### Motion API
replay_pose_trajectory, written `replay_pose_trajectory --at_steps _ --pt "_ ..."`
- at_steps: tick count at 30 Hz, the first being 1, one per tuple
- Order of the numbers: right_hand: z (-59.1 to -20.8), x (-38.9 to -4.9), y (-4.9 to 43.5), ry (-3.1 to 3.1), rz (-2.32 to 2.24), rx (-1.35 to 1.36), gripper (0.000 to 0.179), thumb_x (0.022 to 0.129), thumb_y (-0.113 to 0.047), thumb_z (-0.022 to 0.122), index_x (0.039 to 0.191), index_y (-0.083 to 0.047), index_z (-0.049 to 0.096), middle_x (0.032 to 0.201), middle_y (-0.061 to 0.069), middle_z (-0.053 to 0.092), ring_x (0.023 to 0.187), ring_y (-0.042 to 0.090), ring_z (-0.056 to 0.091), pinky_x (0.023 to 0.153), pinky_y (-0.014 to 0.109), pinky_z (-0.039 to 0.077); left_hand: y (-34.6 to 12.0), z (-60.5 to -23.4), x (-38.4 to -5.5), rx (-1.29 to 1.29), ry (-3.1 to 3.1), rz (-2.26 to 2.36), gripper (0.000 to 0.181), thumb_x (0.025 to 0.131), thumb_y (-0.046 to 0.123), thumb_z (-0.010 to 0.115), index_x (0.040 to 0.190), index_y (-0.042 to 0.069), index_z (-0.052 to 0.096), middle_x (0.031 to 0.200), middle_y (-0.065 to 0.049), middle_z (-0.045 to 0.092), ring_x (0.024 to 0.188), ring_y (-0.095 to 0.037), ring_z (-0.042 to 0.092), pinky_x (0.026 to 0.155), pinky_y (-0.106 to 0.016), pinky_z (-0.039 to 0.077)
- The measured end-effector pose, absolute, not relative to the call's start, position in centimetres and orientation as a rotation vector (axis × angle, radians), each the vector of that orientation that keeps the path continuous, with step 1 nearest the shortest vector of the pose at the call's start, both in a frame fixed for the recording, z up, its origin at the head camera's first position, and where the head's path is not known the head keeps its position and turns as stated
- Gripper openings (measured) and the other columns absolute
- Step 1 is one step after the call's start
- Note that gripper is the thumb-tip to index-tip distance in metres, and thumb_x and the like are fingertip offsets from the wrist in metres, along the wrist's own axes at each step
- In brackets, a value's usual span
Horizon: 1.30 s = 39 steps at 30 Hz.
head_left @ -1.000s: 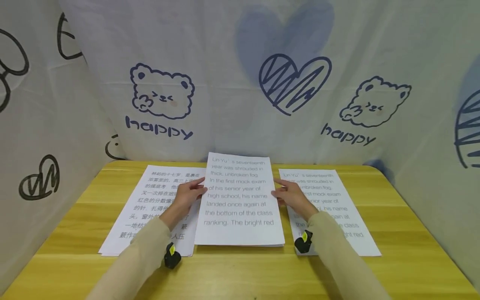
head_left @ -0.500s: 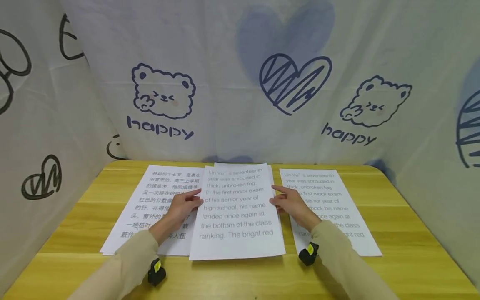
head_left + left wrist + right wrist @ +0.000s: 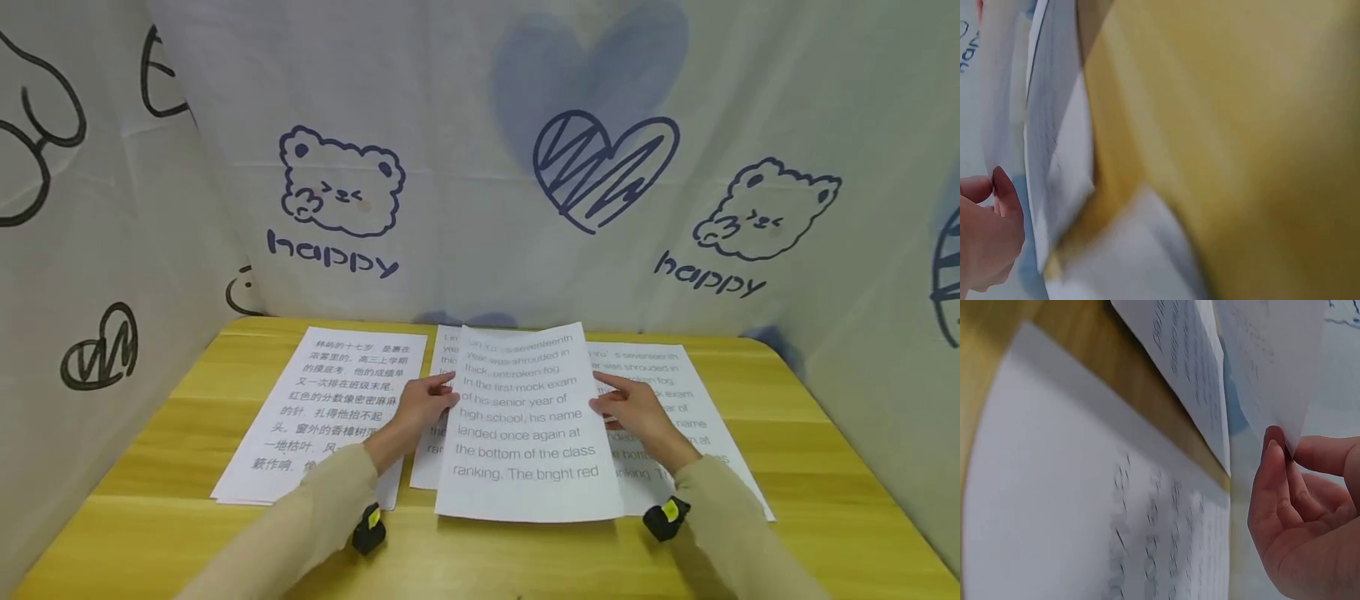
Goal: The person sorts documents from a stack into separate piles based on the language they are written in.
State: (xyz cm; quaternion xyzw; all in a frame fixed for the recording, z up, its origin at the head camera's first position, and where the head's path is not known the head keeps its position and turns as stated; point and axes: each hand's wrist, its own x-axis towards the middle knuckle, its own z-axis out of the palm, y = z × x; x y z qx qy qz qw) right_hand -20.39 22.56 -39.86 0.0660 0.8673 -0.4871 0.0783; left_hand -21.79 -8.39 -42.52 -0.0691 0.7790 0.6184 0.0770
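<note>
A printed sheet of paper (image 3: 525, 417) with English text is held up over the table, its top edge slightly bowed. My left hand (image 3: 412, 417) pinches its left edge, and my right hand (image 3: 641, 412) pinches the right edge. In the left wrist view the thumb and fingers of the left hand (image 3: 991, 240) close on the paper's margin. The right wrist view has the right hand (image 3: 1307, 519) gripping the sheet (image 3: 1291, 375) between thumb and fingertips. Behind and below it lies another English page (image 3: 426, 473), mostly covered by the held one.
Pages with Chinese text (image 3: 337, 392) lie at the left, slightly fanned. At the right are English pages (image 3: 720, 450), partly hidden by the held sheet and right arm. All rest on a yellow wooden table (image 3: 817, 467), with a white printed curtain (image 3: 465, 208) behind.
Both hands first lowered the paper toward me, then carried a sheet rightward, uncovering the page beneath. It now overlaps the right-hand pages. The head view has turned slightly left.
</note>
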Motion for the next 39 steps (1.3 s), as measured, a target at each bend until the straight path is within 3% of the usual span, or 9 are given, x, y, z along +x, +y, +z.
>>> replay_pose_trajectory --at_steps 4,9,13,21,26,31,35,39 --pt "-41.7 -22.9 26.1 2.628 -1.451 0.245 0.062 0.092 -0.023 0.066 0.148 -0.014 0.042 0.112 0.016 0.060 0.092 0.027 0.063 0.075 0.030 0.055 -5.8 -42.3 -22.2 -0.204 2.353 1.853 0.046 0.093 0.007 0.061 0.138 0.009 0.053 0.102 -0.007 0.058 0.088 -0.017 0.058 0.080 -0.027 0.048" --pt "-45.6 -27.5 30.8 2.683 -1.437 0.222 0.062 0.092 -0.032 0.066 0.148 -0.020 0.043 0.113 0.012 0.061 0.097 0.029 0.063 0.084 0.041 0.054 -3.2 -42.5 -22.5 -0.259 2.356 1.929 0.045 0.093 0.007 0.060 0.138 0.010 0.053 0.102 -0.007 0.057 0.088 -0.017 0.059 0.081 -0.027 0.051" --pt "-46.7 -29.1 33.4 2.664 -1.420 0.180 0.064 0.091 -0.037 0.067 0.147 -0.019 0.044 0.122 0.009 0.059 0.104 0.030 0.060 0.090 0.046 0.050 -1.5 -42.5 -22.8 -0.268 2.382 1.975 0.044 0.092 0.007 0.061 0.136 0.011 0.056 0.104 -0.006 0.058 0.091 -0.018 0.057 0.080 -0.026 0.051" --pt "-42.6 -26.6 34.2 2.551 -1.414 0.198 0.068 0.090 -0.033 0.068 0.147 -0.008 0.040 0.134 0.016 0.053 0.112 0.032 0.055 0.096 0.046 0.047 1.0 -42.6 -23.0 -0.291 2.277 2.028 0.044 0.092 0.007 0.061 0.135 0.011 0.056 0.104 -0.006 0.058 0.091 -0.017 0.059 0.078 -0.024 0.052" --pt "-38.6 -24.4 33.7 2.537 -1.378 0.216 0.062 0.096 -0.020 0.059 0.147 0.003 0.033 0.138 0.027 0.046 0.114 0.038 0.051 0.100 0.049 0.043 3.4 -42.6 -23.4 -0.283 2.231 2.092 0.045 0.089 0.003 0.063 0.133 0.008 0.058 0.099 -0.006 0.060 0.087 -0.016 0.061 0.076 -0.023 0.053" --pt "-38.3 -23.9 35.7 2.491 -1.373 0.254 0.060 0.098 -0.016 0.055 0.148 0.006 0.027 0.139 0.030 0.041 0.114 0.038 0.048 0.102 0.051 0.040 5.9 -42.9 -23.5 -0.271 2.199 2.095 0.045 0.087 0.000 0.065 0.131 0.006 0.059 0.093 -0.004 0.060 0.081 -0.014 0.061 0.073 -0.022 0.054" --pt "-38.9 -23.7 37.9 2.435 -1.427 0.325 0.062 0.098 -0.016 0.056 0.149 0.004 0.026 0.133 0.026 0.047 0.107 0.031 0.052 0.095 0.044 0.046 7.7 -42.7 -23.7 -0.271 2.164 2.098 0.045 0.086 -0.001 0.066 0.130 0.005 0.060 0.090 -0.004 0.060 0.078 -0.014 0.062 0.072 -0.023 0.054" --pt "-39.6 -23.4 39.8 2.388 -1.486 0.375 0.064 0.096 -0.012 0.057 0.149 0.003 0.025 0.110 0.010 0.061 0.092 0.020 0.057 0.080 0.031 0.052 9.4 -42.4 -23.7 -0.281 2.140 2.105 0.044 0.084 -0.005 0.067 0.127 0.004 0.062 0.085 -0.004 0.059 0.074 -0.013 0.061 0.071 -0.024 0.055"
